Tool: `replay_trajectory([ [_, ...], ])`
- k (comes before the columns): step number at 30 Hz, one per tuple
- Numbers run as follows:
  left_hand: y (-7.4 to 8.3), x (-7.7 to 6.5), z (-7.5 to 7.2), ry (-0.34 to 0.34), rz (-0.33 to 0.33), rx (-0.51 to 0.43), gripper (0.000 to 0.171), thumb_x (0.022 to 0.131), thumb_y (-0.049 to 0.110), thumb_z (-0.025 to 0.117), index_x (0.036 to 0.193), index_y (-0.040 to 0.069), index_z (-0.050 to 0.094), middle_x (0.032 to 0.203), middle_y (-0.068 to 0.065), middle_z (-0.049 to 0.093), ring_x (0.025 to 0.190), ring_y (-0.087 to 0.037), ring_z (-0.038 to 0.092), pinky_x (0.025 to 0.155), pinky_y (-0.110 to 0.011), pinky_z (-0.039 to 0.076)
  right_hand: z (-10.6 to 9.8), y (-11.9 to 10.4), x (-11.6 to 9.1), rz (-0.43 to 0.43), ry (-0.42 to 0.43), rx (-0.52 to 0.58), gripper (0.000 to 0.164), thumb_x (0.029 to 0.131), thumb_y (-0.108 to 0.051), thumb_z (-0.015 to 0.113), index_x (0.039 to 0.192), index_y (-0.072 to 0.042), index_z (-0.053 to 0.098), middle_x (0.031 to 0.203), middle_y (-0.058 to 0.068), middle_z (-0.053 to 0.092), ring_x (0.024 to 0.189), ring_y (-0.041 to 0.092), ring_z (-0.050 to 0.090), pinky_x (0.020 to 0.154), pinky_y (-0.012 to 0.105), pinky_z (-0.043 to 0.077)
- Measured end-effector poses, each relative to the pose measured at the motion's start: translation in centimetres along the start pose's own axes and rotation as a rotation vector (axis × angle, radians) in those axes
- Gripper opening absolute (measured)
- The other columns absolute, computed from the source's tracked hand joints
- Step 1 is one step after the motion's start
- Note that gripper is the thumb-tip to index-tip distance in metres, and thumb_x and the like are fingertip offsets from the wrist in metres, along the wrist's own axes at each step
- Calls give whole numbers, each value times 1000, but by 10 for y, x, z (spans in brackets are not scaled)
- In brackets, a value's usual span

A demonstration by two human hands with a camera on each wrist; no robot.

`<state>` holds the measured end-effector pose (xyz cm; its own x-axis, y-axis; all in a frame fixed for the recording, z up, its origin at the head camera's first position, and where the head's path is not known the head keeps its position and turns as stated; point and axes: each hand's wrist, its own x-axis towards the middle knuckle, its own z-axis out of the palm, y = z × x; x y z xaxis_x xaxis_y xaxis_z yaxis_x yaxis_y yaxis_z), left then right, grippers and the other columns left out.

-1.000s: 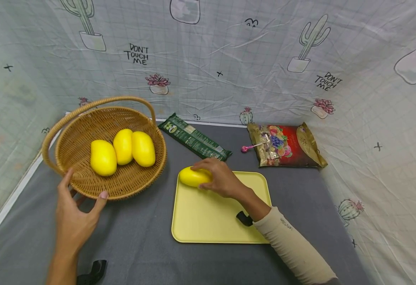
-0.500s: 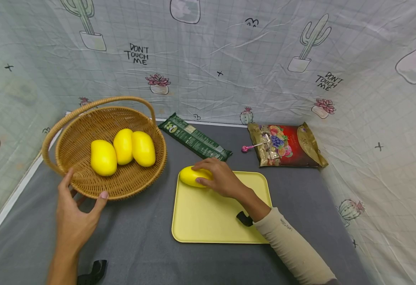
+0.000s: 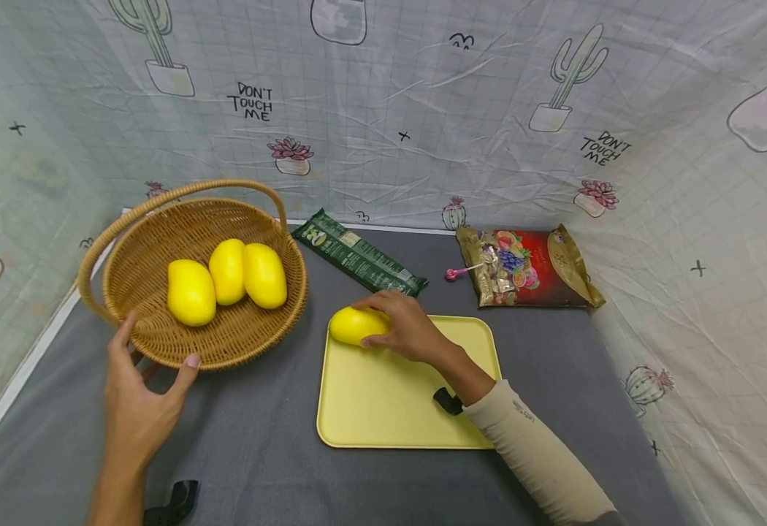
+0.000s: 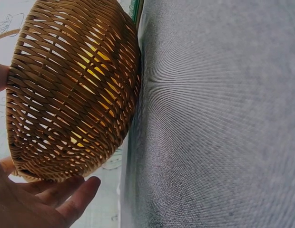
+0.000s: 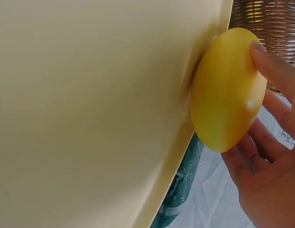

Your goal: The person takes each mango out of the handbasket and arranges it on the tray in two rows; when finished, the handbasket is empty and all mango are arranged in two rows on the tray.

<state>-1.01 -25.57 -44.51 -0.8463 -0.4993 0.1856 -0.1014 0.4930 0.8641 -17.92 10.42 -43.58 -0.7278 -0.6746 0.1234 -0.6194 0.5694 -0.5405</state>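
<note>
A wicker basket [image 3: 239, 340] with an arched handle stands at the left, with three yellow mangoes [image 3: 191, 292] inside. My left hand [image 3: 139, 398] holds its near rim, thumb on one side and the fingers spread along the other. In the left wrist view, the woven wall [image 4: 71, 85] fills the upper left, fingertips [image 4: 85, 192] against its side. A fourth mango [image 3: 356, 326] lies at the far left corner of a pale yellow tray [image 3: 390, 409]. My right hand [image 3: 413, 329] grips this mango from above, the thumb on its near side and the fingers on the far side.
Behind the tray lies a long green packet [image 3: 360, 254]. A red and gold candy bag [image 3: 531, 269] rests at the back right, with a pink lollipop [image 3: 452, 275] beside it. A cactus-print cloth [image 3: 370, 95] hangs behind the grey tabletop [image 3: 252, 438].
The right thumb shifts slightly on the mango, which stays at the tray's corner. My left hand and the basket keep their place.
</note>
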Motion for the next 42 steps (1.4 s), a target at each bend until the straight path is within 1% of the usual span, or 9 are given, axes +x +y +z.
replay_trajectory([
  [6,0,0,0,4,-5,1,102,93,20,80,169,39,15,176,5,20,153,-44,38,117,-70,37,-1,-2,1,11,6,-14,61,83,-28,93,139,-19,71,137,3,71,130,27,62,112,53,48],
  [11,1,0,-1,7,-3,-9,101,93,19,80,169,38,16,176,5,20,154,-44,37,117,-71,36,-8,-9,2,-9,45,-14,60,84,-30,92,139,-20,71,138,3,70,133,29,61,113,58,46],
  [17,1,0,-1,9,-3,-9,101,93,19,80,169,38,16,176,5,21,153,-45,38,117,-70,37,-18,-25,10,-54,120,14,61,86,-32,90,142,-23,69,139,0,69,135,24,60,124,57,38],
  [23,0,0,-1,12,0,-15,101,93,19,80,169,38,17,176,4,22,153,-44,39,118,-68,37,-24,-51,27,-134,195,43,62,87,-34,90,143,-20,68,137,0,70,129,21,60,108,45,52],
  [30,-1,0,-1,8,-5,-5,103,93,19,81,169,38,14,177,5,20,153,-44,38,118,-69,37,-16,-78,51,-183,225,66,66,88,-35,89,146,-16,65,139,2,69,123,19,61,103,38,53],
  [35,-1,-1,-1,9,-9,5,104,92,19,81,169,38,14,176,5,20,153,-42,39,122,-59,39,-6,-92,68,-181,234,67,69,87,-37,90,147,-17,64,137,3,68,112,18,59,92,33,50],
  [37,0,-1,-1,12,-6,6,104,92,19,82,169,38,15,176,4,22,153,-42,40,123,-49,40,-2,-96,74,-166,234,55,71,87,-38,89,149,-18,62,140,3,67,118,18,59,97,34,51],
  [39,1,-2,0,12,0,13,104,92,20,82,169,38,15,176,4,23,152,-41,41,123,-44,41,2,-100,80,-149,233,49,73,87,-39,89,151,-18,60,143,3,65,126,20,58,106,37,50],
  [42,1,-3,-1,17,7,20,104,91,20,82,169,37,16,175,4,24,152,-42,41,122,-47,42,9,-107,91,-122,219,41,77,88,-41,89,154,-19,56,149,2,62,141,21,54,119,41,44],
])
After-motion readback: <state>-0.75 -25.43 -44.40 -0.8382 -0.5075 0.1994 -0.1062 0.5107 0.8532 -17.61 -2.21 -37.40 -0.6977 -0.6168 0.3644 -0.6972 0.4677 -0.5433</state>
